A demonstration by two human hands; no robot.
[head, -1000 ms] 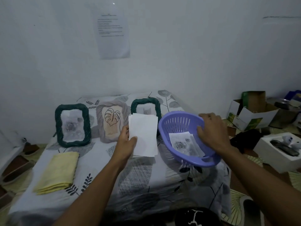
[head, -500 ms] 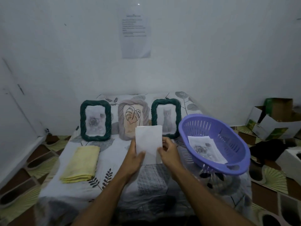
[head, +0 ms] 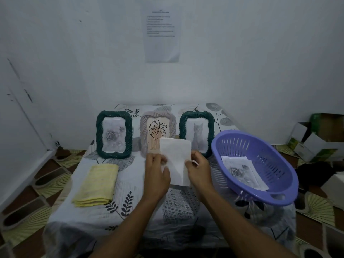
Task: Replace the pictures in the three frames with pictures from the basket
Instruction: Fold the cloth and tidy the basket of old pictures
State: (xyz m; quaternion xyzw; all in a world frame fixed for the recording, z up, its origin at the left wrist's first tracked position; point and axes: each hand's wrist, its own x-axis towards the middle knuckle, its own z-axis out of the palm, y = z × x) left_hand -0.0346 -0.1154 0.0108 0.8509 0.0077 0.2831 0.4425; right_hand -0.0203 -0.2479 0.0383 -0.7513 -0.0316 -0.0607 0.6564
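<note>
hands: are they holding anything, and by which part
Both hold the paper: left hand grips its left edge, right hand its right edge.

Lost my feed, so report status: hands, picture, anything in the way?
Holding white paper in left grip and right grip, blank side showing, before beige leaf frame. Rose print lies in purple basket. Yellow cloth off left, clear.
</note>
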